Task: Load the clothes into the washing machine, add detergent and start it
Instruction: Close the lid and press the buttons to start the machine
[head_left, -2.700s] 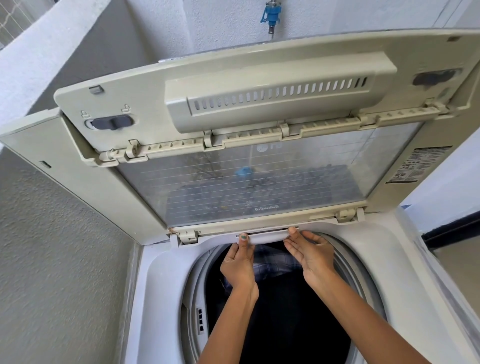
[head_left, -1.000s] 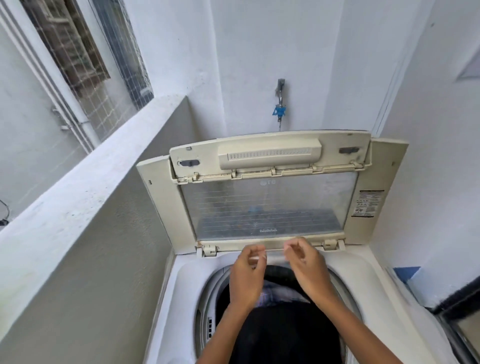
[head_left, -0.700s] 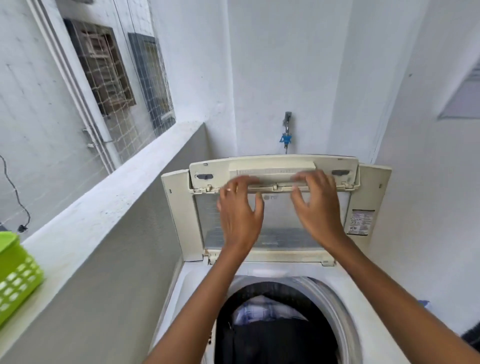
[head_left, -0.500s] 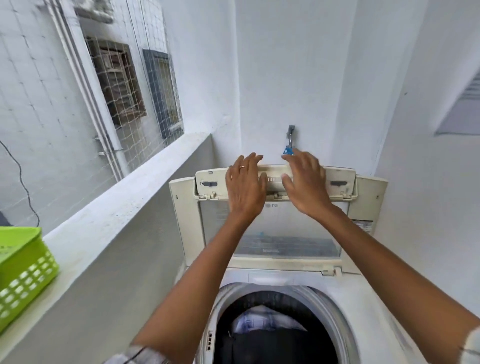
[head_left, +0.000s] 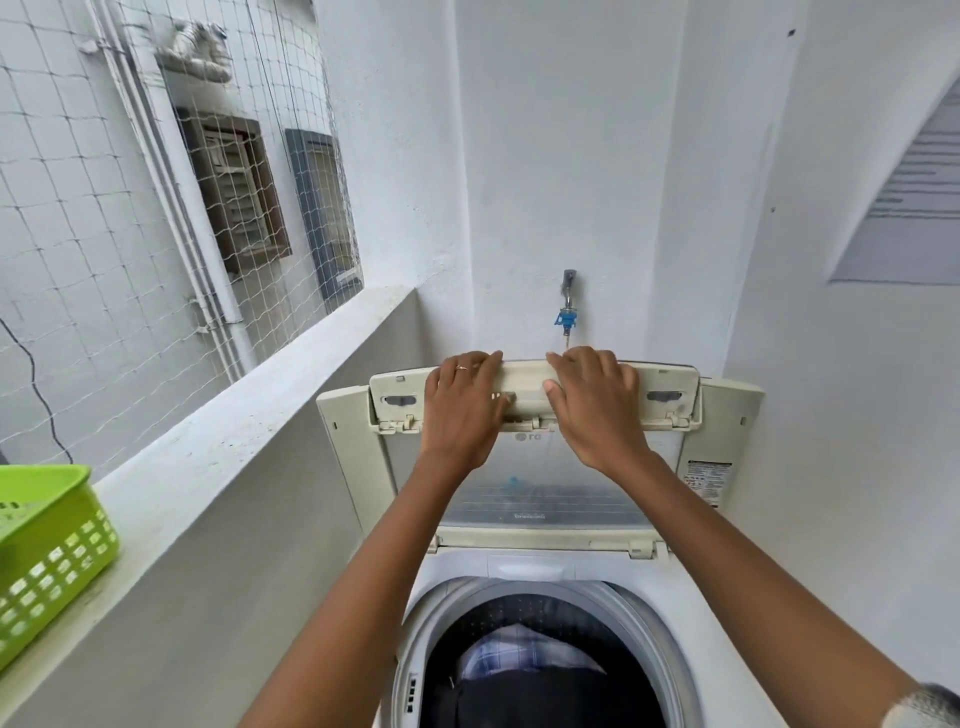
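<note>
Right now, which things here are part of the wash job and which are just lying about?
Job: washing machine lid, gripped at its top edge by left hand and right hand; drum; clothes.
Lying about: green basket on ledge; wall tap.

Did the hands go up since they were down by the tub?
Yes. The left hand and right hand went up the raised lid, from its bottom hinge edge by the tub to its top edge, which they now grip.
</note>
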